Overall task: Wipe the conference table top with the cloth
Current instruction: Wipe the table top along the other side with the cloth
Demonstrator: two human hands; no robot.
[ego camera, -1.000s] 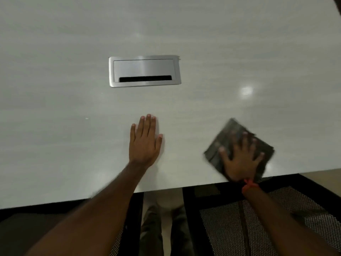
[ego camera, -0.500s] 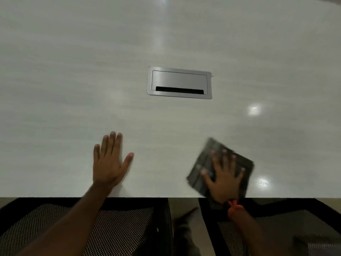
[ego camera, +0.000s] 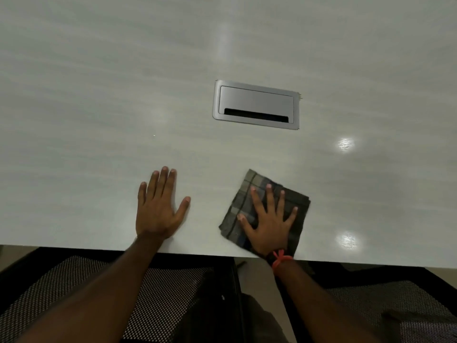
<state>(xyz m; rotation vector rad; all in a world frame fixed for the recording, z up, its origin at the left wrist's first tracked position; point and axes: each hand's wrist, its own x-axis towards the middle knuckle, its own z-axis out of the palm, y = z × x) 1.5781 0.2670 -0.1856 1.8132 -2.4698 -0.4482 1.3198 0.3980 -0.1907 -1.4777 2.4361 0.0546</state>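
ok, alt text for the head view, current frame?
Right hand presses a folded dark checked cloth flat on a pale conference table near its front edge; left hand lies flat beside it. A metal cable box is set into the top beyond.

Dark grey-brown checked cloth, pale grey streaked table top, silver cable hatch, red-orange wrist thread.
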